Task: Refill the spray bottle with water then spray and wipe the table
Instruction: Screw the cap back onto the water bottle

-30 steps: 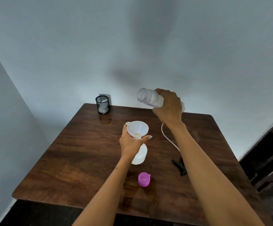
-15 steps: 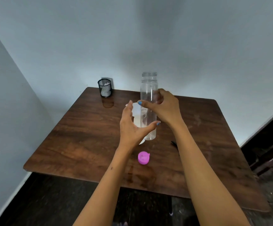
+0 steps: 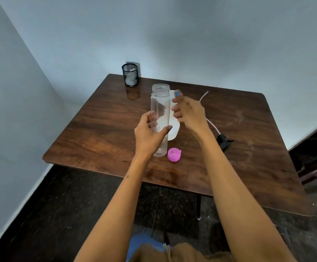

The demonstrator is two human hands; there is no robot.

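Observation:
A tall clear water bottle [image 3: 160,103] without a cap stands upright near the table's front, almost empty. My left hand [image 3: 149,134] is wrapped around its lower half. My right hand [image 3: 190,112] hovers just right of the bottle with fingers spread, holding nothing. Behind both sits the white spray bottle body [image 3: 173,130], largely hidden; the funnel on it is mostly covered by my right hand. The pink cap [image 3: 174,154] lies on the table by the clear bottle's base. The black spray head [image 3: 224,140] with its white tube [image 3: 204,95] lies to the right.
The brown wooden table [image 3: 97,129] stands in a corner against pale walls. A black mesh cup [image 3: 130,74] with something white inside sits at its back left corner. A wet patch shows near the front edge. Dark furniture stands at the right.
The clear bottle went from tilted over the funnel in my right hand to upright on the table. My left hand left the funnel and took the bottle; my right hand let go.

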